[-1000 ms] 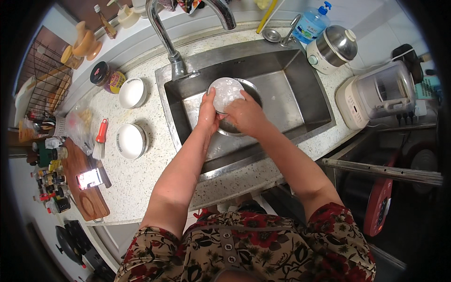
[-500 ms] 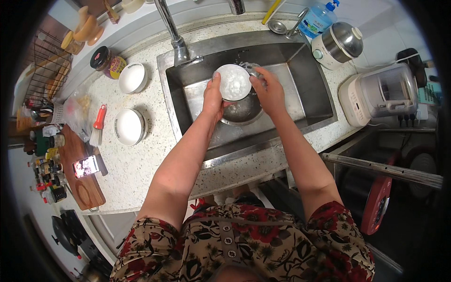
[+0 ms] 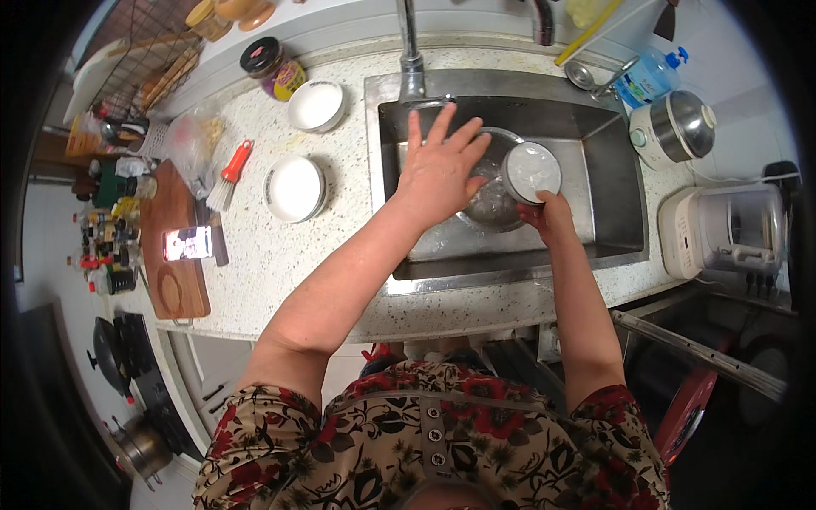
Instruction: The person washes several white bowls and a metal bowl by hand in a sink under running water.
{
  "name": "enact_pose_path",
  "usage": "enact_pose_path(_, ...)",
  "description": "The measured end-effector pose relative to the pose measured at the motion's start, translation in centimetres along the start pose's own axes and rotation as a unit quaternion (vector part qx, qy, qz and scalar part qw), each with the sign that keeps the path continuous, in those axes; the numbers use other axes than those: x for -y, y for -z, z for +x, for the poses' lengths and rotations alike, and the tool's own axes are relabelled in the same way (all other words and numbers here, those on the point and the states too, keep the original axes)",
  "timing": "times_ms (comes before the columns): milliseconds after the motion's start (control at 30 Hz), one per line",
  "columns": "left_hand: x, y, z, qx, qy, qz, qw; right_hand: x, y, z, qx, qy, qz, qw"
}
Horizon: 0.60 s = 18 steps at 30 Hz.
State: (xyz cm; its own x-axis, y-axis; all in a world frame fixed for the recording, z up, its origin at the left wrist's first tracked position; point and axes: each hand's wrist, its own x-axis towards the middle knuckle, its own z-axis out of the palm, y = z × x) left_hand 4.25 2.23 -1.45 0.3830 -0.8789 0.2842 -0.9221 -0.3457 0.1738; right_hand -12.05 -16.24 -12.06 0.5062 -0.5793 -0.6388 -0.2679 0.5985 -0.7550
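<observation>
A: Far left on the counter, a wooden cutting board (image 3: 174, 255) carries a small glowing screen (image 3: 189, 243); what it shows is too small to tell. The jars and bottles beside it blur together at the rim.

B: Moving right, a red-handled brush (image 3: 229, 176), then two white bowls (image 3: 295, 188) (image 3: 315, 105), and a dark-lidded jar (image 3: 270, 67) with a yellow-and-purple label.

A: Over the steel sink (image 3: 612, 170), the left hand (image 3: 438, 170) spreads flat, fingers splayed wide, holding nothing, partly hiding the metal bowl (image 3: 493, 200) beneath.

B: The right hand (image 3: 548, 217) grips a small white bowl (image 3: 531, 172) by its lower rim, tilted over that metal bowl. Its fingertips are hidden.

A: Far right, a blue bottle (image 3: 644, 78), label unreadable, and a white cooker (image 3: 674, 127).
</observation>
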Motion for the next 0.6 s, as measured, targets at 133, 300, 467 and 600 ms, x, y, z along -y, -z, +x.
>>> enact_pose_path(133,0.6,3.5,-2.1,-0.102,0.007,-0.073,0.992,-1.4,1.3,0.3,-0.011,-0.009,0.034,0.999)
enact_pose_path(300,10.7,6.4,-7.2,-0.172,0.196,0.071,0.963,-2.2,0.9,-0.6,-0.032,-0.02,0.025,0.999)
enact_pose_path(467,18.9,5.8,-12.9,0.013,0.356,0.08,0.931,-3.0,0.8,-1.1,-0.025,-0.023,0.034,0.999)
enact_pose_path(600,21.9,3.7,-14.4,0.046,0.346,0.075,0.934,-3.7,1.2,-0.7,-0.027,-0.03,0.024,0.999)
